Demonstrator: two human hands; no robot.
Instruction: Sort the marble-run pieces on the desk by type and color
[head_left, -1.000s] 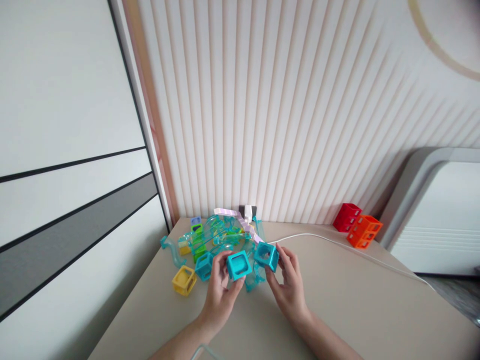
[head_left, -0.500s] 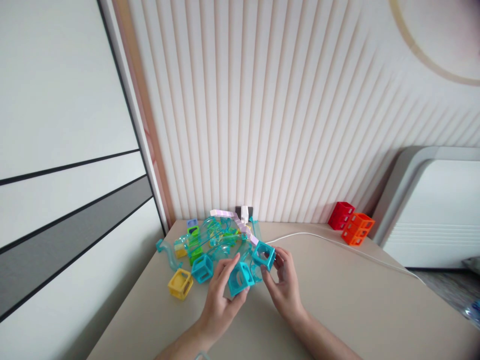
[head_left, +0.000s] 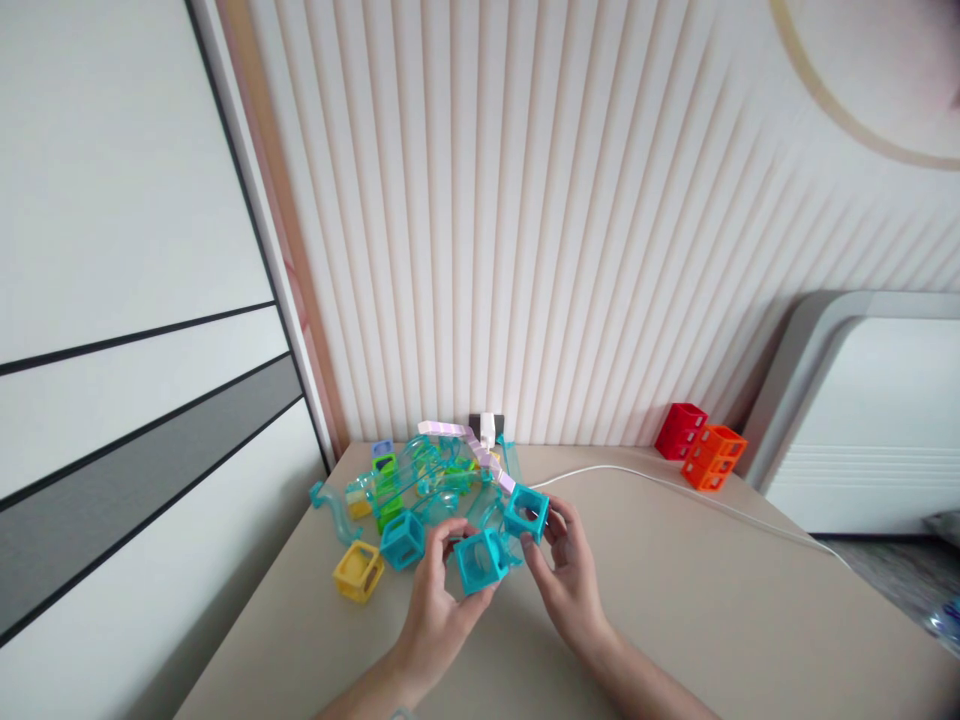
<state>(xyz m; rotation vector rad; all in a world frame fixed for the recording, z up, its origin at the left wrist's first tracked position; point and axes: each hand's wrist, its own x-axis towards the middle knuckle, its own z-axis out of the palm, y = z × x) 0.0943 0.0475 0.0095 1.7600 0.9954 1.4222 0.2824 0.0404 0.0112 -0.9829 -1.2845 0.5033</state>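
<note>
My left hand (head_left: 444, 590) grips a teal cube block (head_left: 480, 561) with a round opening, thumb below and fingers behind. A second teal cube block (head_left: 526, 513) is pinched in my right hand (head_left: 562, 560), just up and to the right of the first. The two cubes are close, with a gap between them. Another teal cube block (head_left: 403, 540) rests on the table left of my hands, and a yellow cube block (head_left: 358, 572) lies farther left. Behind them is a pile of clear teal track pieces (head_left: 420, 470).
Green blocks (head_left: 388, 500) and a lilac jointed strip (head_left: 480, 450) lie in the pile. A curved clear tube (head_left: 337, 510) is at the table's left edge. Red blocks (head_left: 681, 430) and orange blocks (head_left: 714, 458) stand stacked at the right. A white cable (head_left: 645, 476) crosses the table from a plug (head_left: 487, 430).
The cube in my left hand has turned so its round opening faces me more, and my left fingers have shifted behind it. My right hand has hardly moved.
</note>
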